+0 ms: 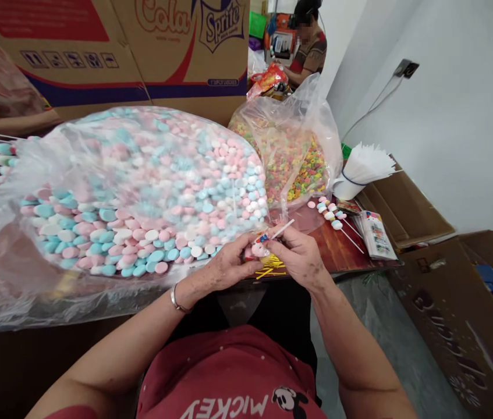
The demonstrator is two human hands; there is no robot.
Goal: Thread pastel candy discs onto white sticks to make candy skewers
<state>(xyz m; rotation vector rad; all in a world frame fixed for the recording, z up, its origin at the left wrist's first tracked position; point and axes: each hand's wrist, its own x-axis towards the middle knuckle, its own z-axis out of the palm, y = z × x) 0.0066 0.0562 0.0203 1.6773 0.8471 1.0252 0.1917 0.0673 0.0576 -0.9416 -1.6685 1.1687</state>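
Observation:
Between both hands is a candy stick [259, 247], pink candy in a printed clear wrapper with a white stick pointing up to the right. My left hand [231, 265] is closed around the wrapped candy end. Thumb and fingers of my right hand [301, 256] pinch the wrapper where the stick comes out. Just beneath the hands, yellow twist ties [271, 266] lie at the table edge. A big clear bag of pink, blue and white candies [154, 192] fills the table beside my left hand. Several candy skewers [331, 212] lie to the right of my right hand.
Behind the candies sits a clear bag of small coloured rings [298, 157]. A white cup of white sticks [350, 183] and a stack of printed wrappers [376, 235] stand right. Cardboard boxes [447, 308] flank the table; a large box [176, 99] blocks the back. Two other people are nearby.

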